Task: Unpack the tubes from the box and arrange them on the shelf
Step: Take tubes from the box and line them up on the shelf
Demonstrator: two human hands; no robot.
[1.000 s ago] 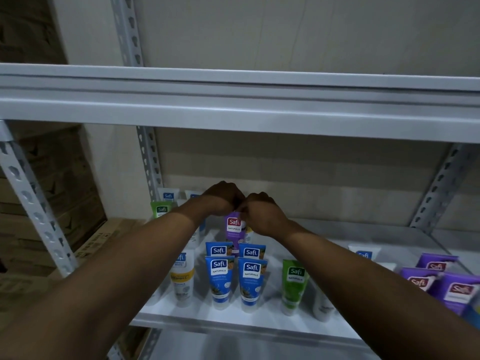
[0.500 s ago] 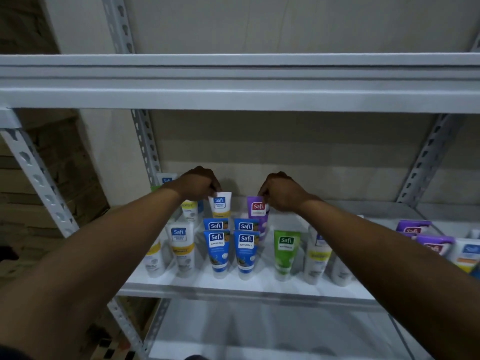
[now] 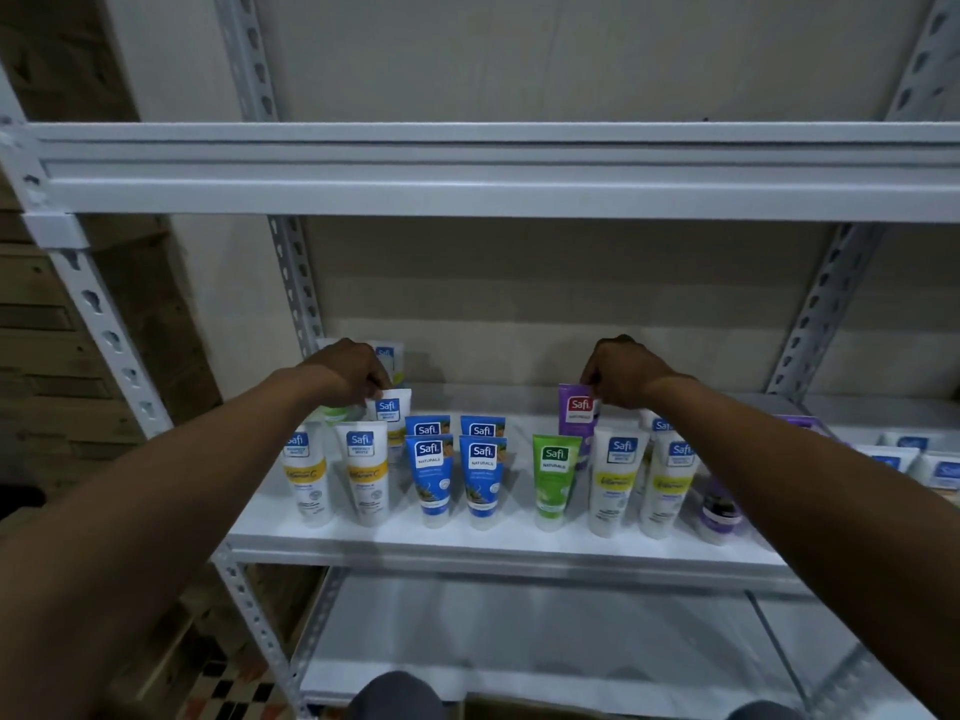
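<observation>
Here, the person's left grip [image 3: 347, 375] pinches the top of a white tube [image 3: 390, 414] and the right grip [image 3: 626, 375] pinches a purple tube [image 3: 574, 417], both upright behind the shelf's [image 3: 493, 544] front row.

Overhead limit: the upper shelf beam [image 3: 493, 184] caps the bay; open air lies between it and the tube tops.
Front barrier: upright yellow-banded tubes [image 3: 363, 475], blue tubes [image 3: 431, 475] and a green tube [image 3: 553, 475] line the front of the shelf [image 3: 493, 545].
Gaps: a slot between the blue tubes and the green tube; a narrower one left of the blue tubes.
Free floor: bare shelf at back centre, between the left hand [image 3: 348, 376] and the right hand [image 3: 628, 374].
Occupied entries: both forearms cross above the front row. The left grip is on a white tube [image 3: 392, 410], the right on a purple tube [image 3: 575, 410].
Side limits: perforated uprights [image 3: 298, 283].
</observation>
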